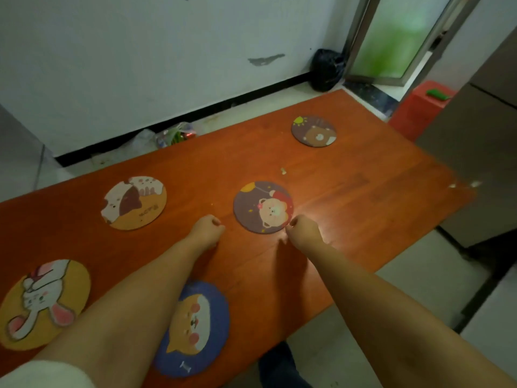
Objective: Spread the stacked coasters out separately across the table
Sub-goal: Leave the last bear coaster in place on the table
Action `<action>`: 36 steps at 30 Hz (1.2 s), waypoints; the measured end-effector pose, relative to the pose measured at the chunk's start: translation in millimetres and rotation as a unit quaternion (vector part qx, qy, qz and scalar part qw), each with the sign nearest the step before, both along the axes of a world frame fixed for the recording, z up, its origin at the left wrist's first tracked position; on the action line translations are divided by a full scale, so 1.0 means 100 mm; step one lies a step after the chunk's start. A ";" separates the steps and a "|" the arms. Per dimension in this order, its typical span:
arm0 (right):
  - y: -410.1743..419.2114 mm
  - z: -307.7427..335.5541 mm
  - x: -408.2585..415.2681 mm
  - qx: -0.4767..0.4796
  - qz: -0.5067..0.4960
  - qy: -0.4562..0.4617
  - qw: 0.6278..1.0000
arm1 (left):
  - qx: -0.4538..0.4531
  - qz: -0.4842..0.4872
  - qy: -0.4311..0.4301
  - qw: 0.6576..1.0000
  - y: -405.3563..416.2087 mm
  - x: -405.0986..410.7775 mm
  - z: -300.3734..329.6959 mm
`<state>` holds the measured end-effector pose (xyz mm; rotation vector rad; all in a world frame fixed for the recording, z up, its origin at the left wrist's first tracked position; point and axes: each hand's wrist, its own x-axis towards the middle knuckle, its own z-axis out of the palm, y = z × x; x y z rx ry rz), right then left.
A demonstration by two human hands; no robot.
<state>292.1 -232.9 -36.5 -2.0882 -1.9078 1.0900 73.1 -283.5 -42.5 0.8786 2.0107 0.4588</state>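
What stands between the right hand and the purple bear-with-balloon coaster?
Nothing visible. The right hand is curled at the near right rim of the purple bear-with-balloon coaster, with no object between them. The left hand rests on bare table beside it.

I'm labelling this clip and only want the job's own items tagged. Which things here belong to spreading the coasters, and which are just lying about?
Job:
- bear-and-sun coaster
- balloon-bear coaster
- tan dog coaster
- yellow rabbit coaster
- blue dog coaster
- table
- left hand, right hand

Lying about:
- crumbs
- black bag
- red stool
- floor litter
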 end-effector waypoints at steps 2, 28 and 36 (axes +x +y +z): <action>0.27 0.00 0.08 -0.004 -0.018 0.013 1.000 | 0.007 0.030 0.001 1.000 0.30 0.15 -0.02; 0.96 0.20 1.05 0.030 -0.047 0.067 0.996 | 0.055 0.130 -0.168 0.976 1.12 1.26 0.14; 1.49 0.08 2.05 -0.005 -0.037 0.041 0.998 | 0.026 0.098 -0.175 0.979 1.54 2.18 0.12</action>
